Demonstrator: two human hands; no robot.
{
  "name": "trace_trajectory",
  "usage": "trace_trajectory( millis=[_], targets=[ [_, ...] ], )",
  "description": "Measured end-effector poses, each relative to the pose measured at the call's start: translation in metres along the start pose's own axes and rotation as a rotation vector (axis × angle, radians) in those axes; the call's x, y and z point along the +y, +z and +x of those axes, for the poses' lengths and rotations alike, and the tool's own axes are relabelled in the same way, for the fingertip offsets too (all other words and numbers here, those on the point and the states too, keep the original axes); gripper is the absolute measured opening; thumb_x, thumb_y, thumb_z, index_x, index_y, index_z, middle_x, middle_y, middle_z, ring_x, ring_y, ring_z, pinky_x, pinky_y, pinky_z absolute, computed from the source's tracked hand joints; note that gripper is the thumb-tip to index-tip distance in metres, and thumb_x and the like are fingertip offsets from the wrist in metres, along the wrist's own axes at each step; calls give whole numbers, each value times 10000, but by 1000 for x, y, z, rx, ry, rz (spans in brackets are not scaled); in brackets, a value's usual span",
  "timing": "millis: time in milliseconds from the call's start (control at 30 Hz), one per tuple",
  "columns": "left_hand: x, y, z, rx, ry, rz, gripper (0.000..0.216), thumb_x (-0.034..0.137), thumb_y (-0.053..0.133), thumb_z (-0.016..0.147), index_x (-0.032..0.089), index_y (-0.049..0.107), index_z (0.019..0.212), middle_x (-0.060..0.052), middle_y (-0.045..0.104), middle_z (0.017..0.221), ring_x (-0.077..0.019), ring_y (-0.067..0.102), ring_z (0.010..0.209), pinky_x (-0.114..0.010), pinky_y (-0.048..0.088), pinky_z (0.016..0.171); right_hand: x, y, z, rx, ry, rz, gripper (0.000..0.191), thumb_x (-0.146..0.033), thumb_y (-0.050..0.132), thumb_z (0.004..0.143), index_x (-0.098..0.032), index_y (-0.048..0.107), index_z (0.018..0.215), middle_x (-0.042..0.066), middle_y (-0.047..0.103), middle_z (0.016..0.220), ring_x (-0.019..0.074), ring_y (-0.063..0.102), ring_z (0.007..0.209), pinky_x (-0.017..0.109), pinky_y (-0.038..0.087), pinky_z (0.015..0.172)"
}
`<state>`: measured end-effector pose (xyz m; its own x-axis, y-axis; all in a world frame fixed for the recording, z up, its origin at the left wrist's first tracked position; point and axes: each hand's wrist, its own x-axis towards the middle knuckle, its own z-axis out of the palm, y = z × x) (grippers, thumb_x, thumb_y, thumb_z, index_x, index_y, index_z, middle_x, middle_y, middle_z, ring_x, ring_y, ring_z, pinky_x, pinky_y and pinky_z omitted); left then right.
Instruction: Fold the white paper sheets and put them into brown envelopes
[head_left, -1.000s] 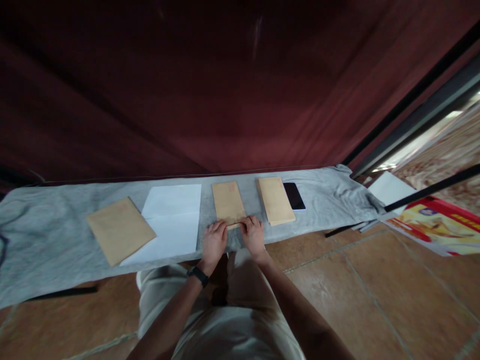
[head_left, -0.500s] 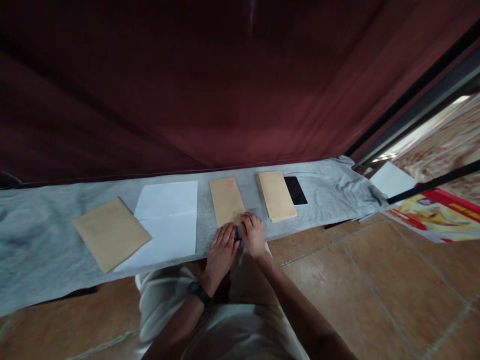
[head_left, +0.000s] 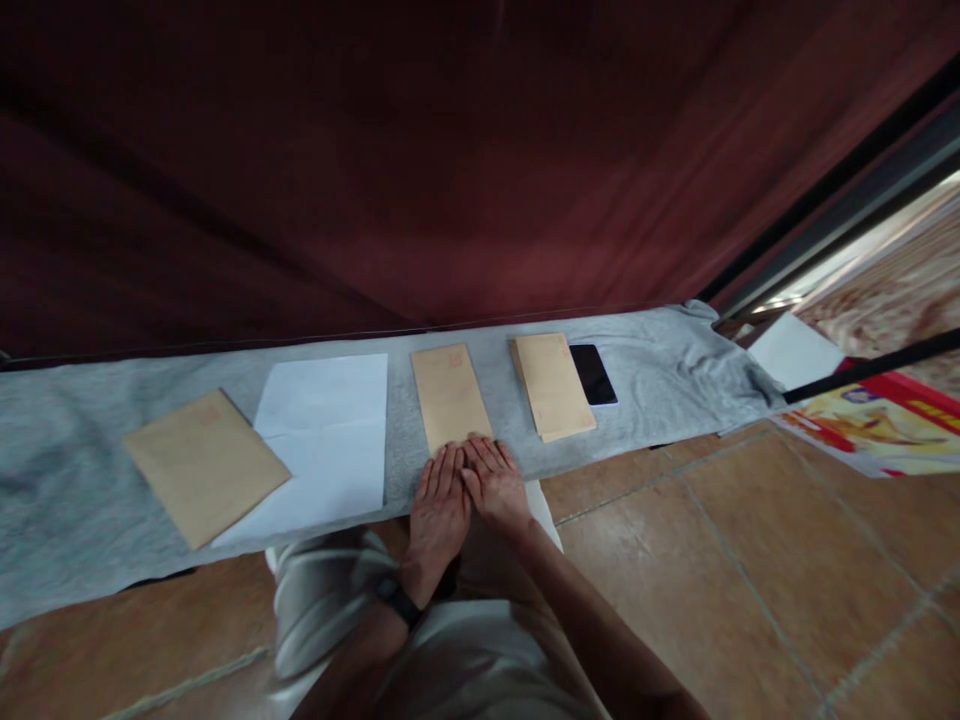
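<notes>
A narrow brown envelope (head_left: 448, 395) lies on the grey cloth (head_left: 67, 480) straight in front of me. Both my hands rest flat at its near end, side by side and touching. My left hand (head_left: 439, 505), with a black watch on the wrist, has its fingers stretched out and the fingertips on the envelope's near edge. My right hand (head_left: 495, 480) also lies with fingers extended, just right of the left, over the envelope's near right corner. Neither hand holds anything.
Left of the envelope lie white paper sheets (head_left: 324, 430) and a large brown envelope (head_left: 204, 465). To the right sit a stack of narrow brown envelopes (head_left: 552, 385) and a black phone (head_left: 592, 373). A dark red curtain hangs behind. Tiled floor and a colourful poster (head_left: 877, 425) lie right.
My hands have come together from either side of the envelope's near end and flattened, fingers now stretched out side by side. The view has shifted a little.
</notes>
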<state>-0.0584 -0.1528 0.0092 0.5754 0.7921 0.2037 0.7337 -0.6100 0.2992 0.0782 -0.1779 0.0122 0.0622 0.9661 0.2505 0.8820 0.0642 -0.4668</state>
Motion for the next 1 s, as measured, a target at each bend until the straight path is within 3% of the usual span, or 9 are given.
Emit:
trace_trajectory(
  millis=[300,467,633,1000],
  targets=[
    [-8,-10,-7,33,-73,88,553,237,340,1000,74,399,1525,-169,402,1582,-284,333,1499,-512,280,1230,18,-5,-6,16,23,-105,461,-292,433,1052,-165,480,1492,102,505,1524,230,461,1419,455,262,1239],
    [-1,-14,1,-8,-38,73,557,231,342,990,38,415,1507,-178,400,1581,-279,302,1512,-489,288,1235,11,-5,-4,33,34,-85,460,-306,400,1059,-129,506,1470,117,520,1509,250,439,1435,485,233,1248],
    [4,-10,13,-50,-3,42,554,163,318,968,62,443,1498,-158,448,1557,-255,330,1500,-458,291,1239,1,-2,2,-4,-36,-14,450,-297,373,1064,-124,535,1446,108,538,1497,221,454,1424,434,272,1238],
    [-13,-12,-2,36,-101,40,534,248,367,995,86,454,1496,-167,419,1570,-283,368,1482,-493,283,1224,20,-8,-5,33,34,-87,449,-280,424,1052,-171,499,1481,102,526,1505,230,468,1416,459,258,1237]
  ],
)
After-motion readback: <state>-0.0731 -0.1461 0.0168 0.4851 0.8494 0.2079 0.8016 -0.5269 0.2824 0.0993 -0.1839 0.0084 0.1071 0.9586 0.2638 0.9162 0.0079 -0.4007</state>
